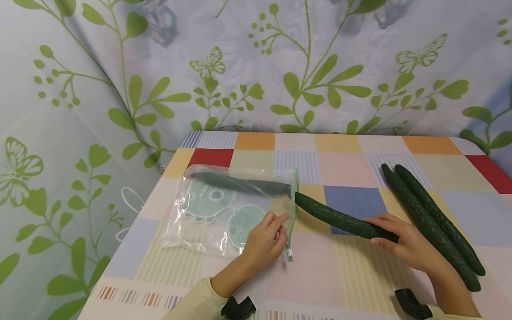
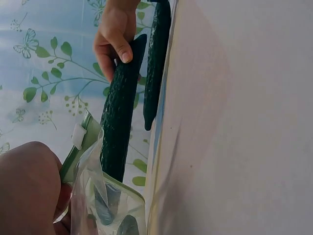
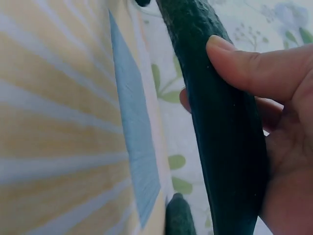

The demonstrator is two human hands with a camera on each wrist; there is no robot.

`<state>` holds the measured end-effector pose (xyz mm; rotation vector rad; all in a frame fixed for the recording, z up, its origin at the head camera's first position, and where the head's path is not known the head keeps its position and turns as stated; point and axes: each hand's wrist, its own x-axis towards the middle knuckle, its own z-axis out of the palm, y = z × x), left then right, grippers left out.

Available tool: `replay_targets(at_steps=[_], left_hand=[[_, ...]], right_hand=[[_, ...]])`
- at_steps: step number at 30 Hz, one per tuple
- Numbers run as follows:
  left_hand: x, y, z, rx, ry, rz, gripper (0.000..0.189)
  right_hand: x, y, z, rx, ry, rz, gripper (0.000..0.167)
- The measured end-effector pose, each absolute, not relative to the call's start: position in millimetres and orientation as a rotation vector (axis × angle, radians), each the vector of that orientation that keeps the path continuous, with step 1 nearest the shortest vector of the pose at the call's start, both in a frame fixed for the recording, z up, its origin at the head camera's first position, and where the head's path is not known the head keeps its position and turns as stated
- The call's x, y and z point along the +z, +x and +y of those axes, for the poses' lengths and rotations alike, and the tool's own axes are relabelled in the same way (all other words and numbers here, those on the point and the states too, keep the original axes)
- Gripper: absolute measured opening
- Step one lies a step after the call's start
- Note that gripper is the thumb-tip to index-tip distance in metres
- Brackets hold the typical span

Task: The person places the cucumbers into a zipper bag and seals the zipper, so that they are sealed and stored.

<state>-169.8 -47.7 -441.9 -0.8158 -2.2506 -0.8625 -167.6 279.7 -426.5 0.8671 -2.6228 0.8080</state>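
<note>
A clear zip bag (image 1: 208, 242) with pale green cartoon prints and a green slider edge lies on the table. At its mouth, my left hand (image 1: 266, 235) pinches the rim, seen also in the left wrist view beside the white slider (image 2: 78, 136). My right hand (image 1: 410, 242) grips the near end of a cucumber (image 1: 340, 215), thumb on one side and fingers on the other. That cucumber's far end passes into the bag's mouth. Inside the bag lies a dark green cucumber shape (image 1: 244, 184); a separate rounded end (image 2: 128, 226) shows through the plastic in the left wrist view.
Two more cucumbers (image 1: 430, 226) lie side by side at the right of the table, close to my right hand. A patchwork-patterned cloth (image 1: 304, 275) covers the table. Behind it hangs a curtain (image 1: 240, 66) printed with leaves and butterflies.
</note>
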Motion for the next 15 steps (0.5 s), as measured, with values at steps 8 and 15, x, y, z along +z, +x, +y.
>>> replay_targets(at_steps=[8, 15], left_hand=[[-441, -171, -48, -0.836, -0.801, -2.263, 0.035], [-438, -170, -50, -0.835, -0.799, -2.269, 0.036]], right_hand=[[-413, -186, 271, 0.799, 0.955, -2.671, 0.045], [-412, -193, 265, 0.859, 1.013, -2.667, 0.044]])
